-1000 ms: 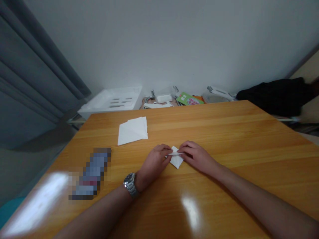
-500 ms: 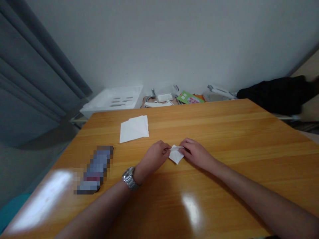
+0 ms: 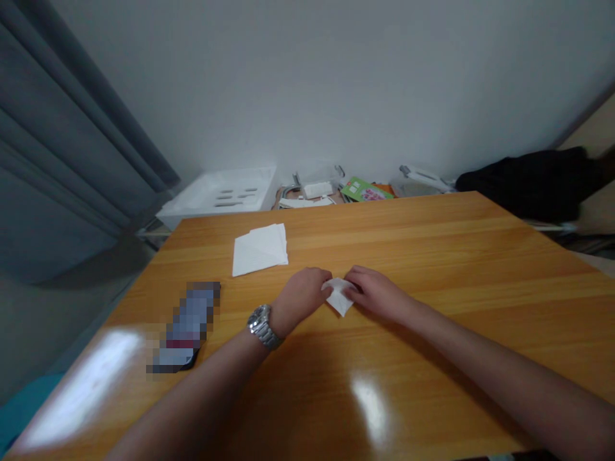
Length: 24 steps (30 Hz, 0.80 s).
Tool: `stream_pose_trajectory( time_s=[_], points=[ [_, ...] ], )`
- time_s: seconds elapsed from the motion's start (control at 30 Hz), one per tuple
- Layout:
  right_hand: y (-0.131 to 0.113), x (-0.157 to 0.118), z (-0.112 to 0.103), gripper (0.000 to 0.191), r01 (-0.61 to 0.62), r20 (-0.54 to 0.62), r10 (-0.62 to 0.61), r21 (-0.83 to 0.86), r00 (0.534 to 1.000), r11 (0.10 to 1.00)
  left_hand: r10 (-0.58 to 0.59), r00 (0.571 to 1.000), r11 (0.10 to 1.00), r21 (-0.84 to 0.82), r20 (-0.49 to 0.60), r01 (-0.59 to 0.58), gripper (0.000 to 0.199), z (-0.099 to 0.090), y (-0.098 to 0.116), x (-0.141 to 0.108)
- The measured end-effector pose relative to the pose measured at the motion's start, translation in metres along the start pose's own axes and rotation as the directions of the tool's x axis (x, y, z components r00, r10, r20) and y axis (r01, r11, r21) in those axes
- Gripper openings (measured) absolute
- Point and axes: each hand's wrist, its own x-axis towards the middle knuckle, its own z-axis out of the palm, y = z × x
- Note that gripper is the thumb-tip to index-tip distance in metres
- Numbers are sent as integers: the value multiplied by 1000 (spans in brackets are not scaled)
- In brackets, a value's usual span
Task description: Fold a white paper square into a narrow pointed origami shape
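A small folded piece of white paper lies near the middle of the wooden table, one pointed corner towards me. My left hand pinches its left edge between thumb and fingers. On the opposite edge, my right hand grips the paper, thumb on top. The fingertips partly cover the upper side of the paper. A metal wristwatch is on my left wrist. Farther back to the left rests a stack of white paper sheets.
A phone-like device, blurred by pixelation, lies on the table's left side. Beyond the far edge are a white foam tray, a green booklet, a clear container and black cloth. A grey curtain hangs at left.
My left hand has shifted slightly, its wrist moving right and up, with the thumb now over the paper. The upper fold looks flatter. My right hand has hardly moved.
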Motion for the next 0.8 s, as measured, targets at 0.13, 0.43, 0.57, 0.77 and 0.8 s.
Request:
stream_pose_trajectory(
  time_s=[0.13, 0.43, 0.57, 0.77, 0.8],
  points=[
    [1, 8, -6, 4, -25, 63, 26, -22, 998, 999, -4, 1000, 1000, 8, 13, 4, 12, 3, -4, 3],
    [-3, 27, -18, 7, -107, 210, 129, -112, 969, 988, 8, 997, 1000, -28, 74, -6, 11, -1, -8, 11],
    [-4, 36, -23, 8, -132, 254, 163, -136, 953, 982, -11, 996, 999, -35, 85, 14, 10, -2, -8, 15],
    [-2, 49, -26, 27, -190, 320, 248, -202, 914, 961, -65, 997, 996, -55, 37, 67, 32, -5, -7, 20],
    [-1, 51, -25, 27, -192, 330, 256, -214, 909, 958, -69, 997, 996, -61, 25, 70, 34, -5, -7, 21]
  ],
)
